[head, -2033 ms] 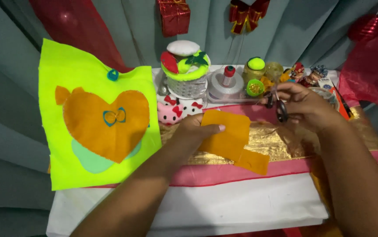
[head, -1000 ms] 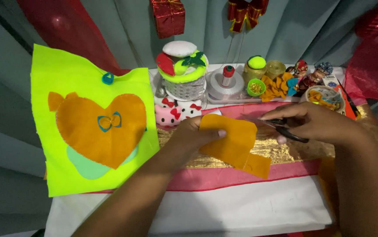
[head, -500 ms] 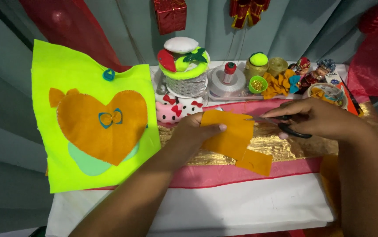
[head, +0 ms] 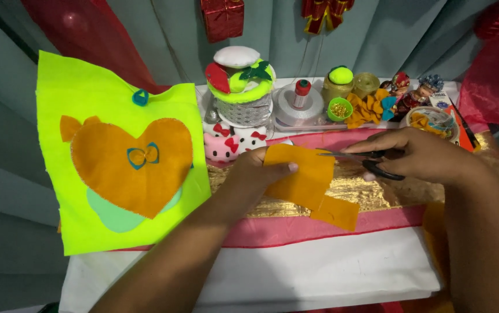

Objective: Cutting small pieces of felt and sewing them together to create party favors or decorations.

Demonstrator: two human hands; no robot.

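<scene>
My left hand (head: 255, 177) pinches a folded piece of orange felt (head: 310, 185) at its left edge and holds it up over the table. My right hand (head: 417, 155) grips black-handled scissors (head: 365, 159), whose blades point left and meet the felt's upper right edge. The felt hangs down to the right of my left thumb.
A neon yellow-green cloth (head: 116, 156) with an orange heart hangs at left. Behind the felt stand a lidded basket (head: 240, 87), a ribbon spool (head: 298, 107), small jars, trinkets and a bowl (head: 432, 122). A gold strip (head: 377, 194) and white cloth cover the table.
My right hand has brought the scissors from the back right down and left to the felt's edge. My left hand has kept the felt in about the same spot.
</scene>
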